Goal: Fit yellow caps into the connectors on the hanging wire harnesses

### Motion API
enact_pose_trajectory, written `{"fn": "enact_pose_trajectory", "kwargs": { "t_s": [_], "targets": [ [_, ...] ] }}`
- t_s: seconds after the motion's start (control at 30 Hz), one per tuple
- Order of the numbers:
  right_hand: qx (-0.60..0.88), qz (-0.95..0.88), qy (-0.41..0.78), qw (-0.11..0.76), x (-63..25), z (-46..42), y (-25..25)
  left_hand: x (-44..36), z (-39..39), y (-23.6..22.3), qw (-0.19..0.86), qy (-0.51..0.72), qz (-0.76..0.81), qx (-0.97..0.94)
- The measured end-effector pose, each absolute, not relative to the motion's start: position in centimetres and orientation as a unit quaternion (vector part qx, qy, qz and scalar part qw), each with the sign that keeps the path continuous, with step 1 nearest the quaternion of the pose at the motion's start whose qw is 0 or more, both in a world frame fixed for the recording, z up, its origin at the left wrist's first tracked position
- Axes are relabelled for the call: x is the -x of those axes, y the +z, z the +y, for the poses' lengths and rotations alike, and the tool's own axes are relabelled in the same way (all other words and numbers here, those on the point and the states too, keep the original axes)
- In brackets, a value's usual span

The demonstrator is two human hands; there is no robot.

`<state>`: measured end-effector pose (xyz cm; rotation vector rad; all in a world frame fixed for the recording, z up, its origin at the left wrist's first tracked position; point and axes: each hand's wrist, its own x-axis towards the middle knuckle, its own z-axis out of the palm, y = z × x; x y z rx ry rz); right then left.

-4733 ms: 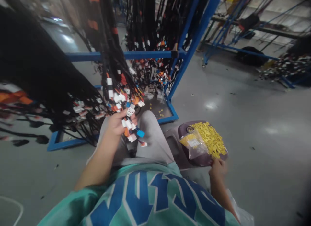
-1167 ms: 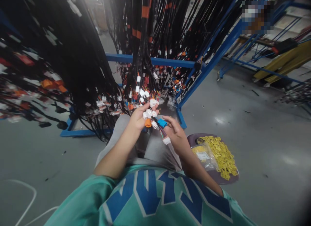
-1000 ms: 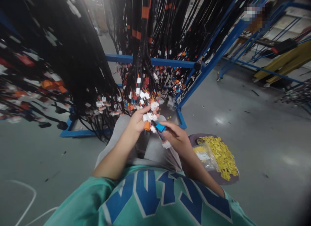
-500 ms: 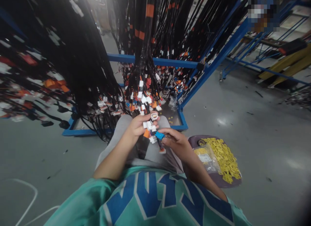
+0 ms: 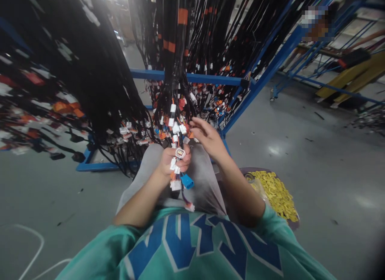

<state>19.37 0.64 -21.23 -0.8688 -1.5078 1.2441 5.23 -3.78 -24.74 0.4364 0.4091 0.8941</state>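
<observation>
My left hand (image 5: 171, 160) is closed round a bunch of wire ends with white, orange and blue connectors (image 5: 181, 174) that hangs over my lap. A white connector (image 5: 180, 153) sticks up between thumb and finger. My right hand (image 5: 207, 136) is raised with its fingers spread, touching the hanging black wire harnesses (image 5: 177, 83) among their white and orange plugs. It holds nothing that I can see. A purple stool (image 5: 296, 225) by my right side carries a heap of small yellow parts (image 5: 278, 194) and a clear bag.
A blue metal rack (image 5: 192, 77) carries the harnesses and its base frame lies on the grey floor ahead. More dark harness bundles (image 5: 60, 79) hang at the left. Other blue frames and yellow bars stand at the far right. A white cable lies on the floor at the lower left.
My right hand has let go of the blue connector and risen to the hanging harnesses. My left hand has lowered a little with its bunch, and the blue connector now dangles below it.
</observation>
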Motion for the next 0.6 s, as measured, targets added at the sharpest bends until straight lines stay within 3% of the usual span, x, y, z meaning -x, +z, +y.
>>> {"fn": "enact_pose_trajectory", "kwargs": {
  "t_s": [0.3, 0.6],
  "targets": [
    [0.298, -0.451, 0.742, 0.397, -17.1, 2.4, -20.3, -4.1, -3.8, -25.2, 0.857, 0.417, 0.170, -0.252],
    [0.304, -0.440, 0.742, 0.405, -16.9, 1.6, -20.7, -4.3, -3.7, -25.5, 0.861, 0.428, 0.148, -0.231]
  ]
}}
